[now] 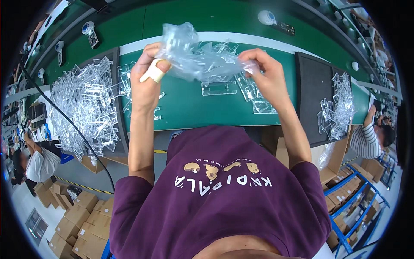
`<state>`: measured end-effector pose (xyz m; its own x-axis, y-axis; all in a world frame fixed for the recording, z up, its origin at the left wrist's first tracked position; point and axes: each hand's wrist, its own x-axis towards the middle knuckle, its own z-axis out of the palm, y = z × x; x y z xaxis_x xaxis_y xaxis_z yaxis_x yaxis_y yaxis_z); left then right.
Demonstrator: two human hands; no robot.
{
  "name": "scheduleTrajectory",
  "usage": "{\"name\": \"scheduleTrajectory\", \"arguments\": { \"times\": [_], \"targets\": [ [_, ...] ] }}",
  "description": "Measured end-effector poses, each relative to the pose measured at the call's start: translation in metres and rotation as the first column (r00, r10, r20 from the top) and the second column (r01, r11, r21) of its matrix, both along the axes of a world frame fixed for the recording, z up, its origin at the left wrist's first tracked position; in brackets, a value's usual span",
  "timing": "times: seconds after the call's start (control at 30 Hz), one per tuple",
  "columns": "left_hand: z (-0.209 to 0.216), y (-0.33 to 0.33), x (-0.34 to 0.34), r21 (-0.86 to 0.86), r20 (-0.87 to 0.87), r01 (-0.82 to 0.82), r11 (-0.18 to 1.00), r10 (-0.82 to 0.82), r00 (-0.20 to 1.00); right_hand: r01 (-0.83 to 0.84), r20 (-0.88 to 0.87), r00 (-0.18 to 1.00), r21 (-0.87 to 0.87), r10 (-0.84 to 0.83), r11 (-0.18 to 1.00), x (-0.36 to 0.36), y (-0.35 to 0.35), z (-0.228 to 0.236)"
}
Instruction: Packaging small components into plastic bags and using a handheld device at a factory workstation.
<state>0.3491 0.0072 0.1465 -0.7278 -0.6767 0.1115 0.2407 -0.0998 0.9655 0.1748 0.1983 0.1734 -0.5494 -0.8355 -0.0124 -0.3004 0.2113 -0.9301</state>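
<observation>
A crumpled clear plastic bag [189, 58] is stretched in the air over the green table between my two hands. My left hand [146, 80], with a pale wrap on its thumb, grips the bag's left part. At the other end, my right hand [269, 73] pinches the bag between thumb and fingers. Below lie clear plastic frames, one rectangular frame [219, 88] just under the bag and another frame [264, 107] by my right wrist. Whether anything is inside the bag I cannot tell.
A dark tray [122, 129] at the left carries a large heap of clear plastic parts [86, 108]. Another dark tray [308, 95] at the right holds a smaller pile [340, 105]. A black cable [71, 123] hangs across the left side. Cardboard boxes [71, 220] stand on the floor.
</observation>
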Motion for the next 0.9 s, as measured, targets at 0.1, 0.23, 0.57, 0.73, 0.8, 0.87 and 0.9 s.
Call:
{"name": "scheduleTrajectory", "arguments": {
  "times": [0.1, 0.23, 0.57, 0.73, 0.8, 0.87, 0.9],
  "targets": [
    [0.006, -0.008, 0.004, 0.092, 0.008, 0.052, 0.994, -0.053, 0.999, -0.014, 0.019, 1.0, 0.022, 0.013, 1.0, 0.006, -0.003, 0.002],
    [0.011, -0.007, 0.012, 0.178, -0.116, 0.082, 0.98, -0.062, 0.991, -0.035, 0.026, 0.999, -0.021, 0.035, 0.999, 0.017, 0.001, 0.005],
    [0.028, -0.065, 0.03, 0.218, -0.358, 0.092, 0.972, -0.008, 0.934, 0.126, 0.053, 0.99, 0.028, -0.127, 0.992, -0.004, 0.016, -0.009],
    [-0.001, -0.083, 0.057, 0.071, -0.188, 0.278, 0.958, -0.261, 0.947, 0.013, -0.015, 1.0, 0.001, -0.013, 1.0, 0.008, 0.024, -0.014],
    [-0.027, -0.076, 0.071, 0.293, -0.22, 0.244, 0.924, -0.183, 0.958, -0.18, -0.059, 0.98, 0.139, 0.19, 0.974, 0.017, 0.027, -0.016],
    [-0.052, -0.066, 0.083, 0.672, -0.236, 0.177, 0.719, -0.018, 0.972, -0.27, -0.066, 0.955, 0.205, 0.289, 0.941, 0.022, 0.023, -0.022],
    [-0.069, -0.06, 0.082, 0.676, -0.23, 0.168, 0.717, -0.011, 0.973, -0.289, -0.127, 0.938, 0.225, 0.321, 0.931, 0.025, 0.014, -0.028]
  ]
}}
